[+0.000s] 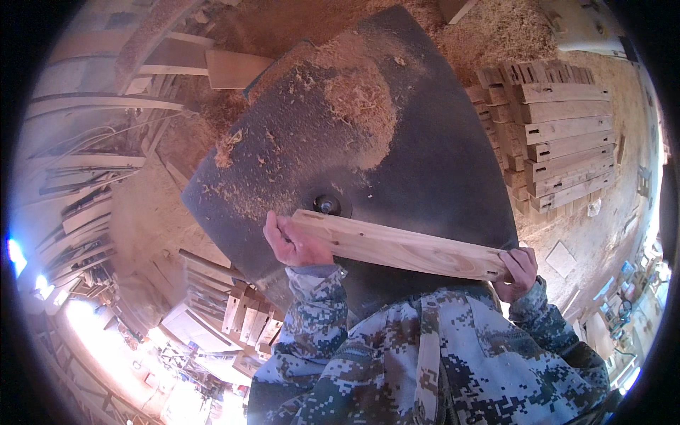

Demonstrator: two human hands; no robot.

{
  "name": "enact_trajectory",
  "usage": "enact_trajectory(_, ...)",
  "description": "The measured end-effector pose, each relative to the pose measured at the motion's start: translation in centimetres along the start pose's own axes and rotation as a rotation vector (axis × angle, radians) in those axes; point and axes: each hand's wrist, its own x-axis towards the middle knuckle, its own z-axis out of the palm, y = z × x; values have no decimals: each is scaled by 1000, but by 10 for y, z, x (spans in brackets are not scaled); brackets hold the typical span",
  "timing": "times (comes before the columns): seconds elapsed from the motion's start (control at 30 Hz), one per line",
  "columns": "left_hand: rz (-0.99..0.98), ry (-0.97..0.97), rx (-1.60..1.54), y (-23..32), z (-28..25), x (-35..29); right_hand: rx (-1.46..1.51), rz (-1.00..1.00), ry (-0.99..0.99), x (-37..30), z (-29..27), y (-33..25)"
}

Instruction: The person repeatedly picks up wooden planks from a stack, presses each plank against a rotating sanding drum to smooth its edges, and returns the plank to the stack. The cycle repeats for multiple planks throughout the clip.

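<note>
A pale wooden board (411, 246) lies across the near side of a dark machine table (453, 163), its left end a little farther off than its right. My left hand (299, 241) is closed around the left end, close to a round spindle (326, 205) set in the tabletop. Around the right end, beside a small dark slot in the wood, my right hand (517, 273) is closed too. Some of the fingers are hidden by the board. Wood shavings (360, 100) lie heaped on the table beyond the spindle.
At the right, a stack of slotted wooden pieces (567, 142) stands close to the table. Another pile of wooden blocks (251, 312) is at the lower left. Long boards (106, 103) lean along the left side, and sawdust (510, 32) covers the floor at the back.
</note>
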Motion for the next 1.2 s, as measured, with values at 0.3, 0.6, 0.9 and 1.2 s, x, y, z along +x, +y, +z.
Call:
enact_trajectory(0.3, 34, -66, -9, -6, -3, 7, -17, 16, -72, 8, 1, -5)
enact_trajectory(0.6, -39, -7, -24, -3, -9, 36, 66, 59, -192, 46, -2, -28)
enact_trajectory(0.9, -98, 168, -64, -13, -29, 91, 106, 71, 20, 81, 34, -34)
enact_trajectory(1.2, -145, 322, 42, -61, -96, 158, 113, -39, 115, 162, 69, -72)
